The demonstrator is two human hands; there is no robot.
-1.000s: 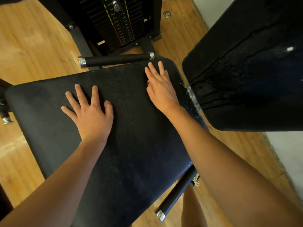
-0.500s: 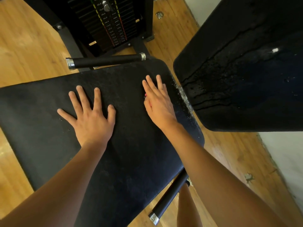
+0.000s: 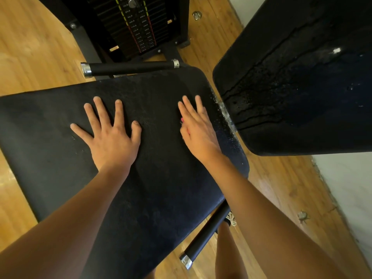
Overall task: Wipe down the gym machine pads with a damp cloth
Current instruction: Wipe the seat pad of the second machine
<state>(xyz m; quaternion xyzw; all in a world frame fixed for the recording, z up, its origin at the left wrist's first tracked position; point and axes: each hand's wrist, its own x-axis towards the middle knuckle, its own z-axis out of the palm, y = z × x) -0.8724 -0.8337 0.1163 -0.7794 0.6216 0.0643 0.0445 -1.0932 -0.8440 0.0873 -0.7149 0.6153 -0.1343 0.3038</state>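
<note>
The seat pad (image 3: pixel 161 188) lies right under me, wide and black, filling the middle of the view, dull and speckled with dust. Just a sliver of pink (image 3: pixel 182 120) peeks out at the thumb side of my right hand (image 3: pixel 199 131). I take it for the cloth, but it's too hidden to be sure. That hand lies flat, fingers straight and close together, pressing down near the pad's right edge. My left hand (image 3: pixel 112 137) is spread wide, palm down, in the middle of the pad, holding nothing and bracing me.

To do this well, I reckon I want even pressure through the whole palm and long overlapping passes. I also need to work right into that right edge, where white flecks (image 3: pixel 223 109) gather. The left hand should lift clear so no patch gets skipped.

Just right of there hangs the back pad (image 3: pixel 302 87), tilted, streaked with drip lines. One handle (image 3: pixel 130 67) lies beyond the far edge, and another handle (image 3: pixel 205 234) pokes out below the near right side. The weight stack (image 3: pixel 138 27) stands farther back, on the wooden floor (image 3: pixel 36 47).
</note>
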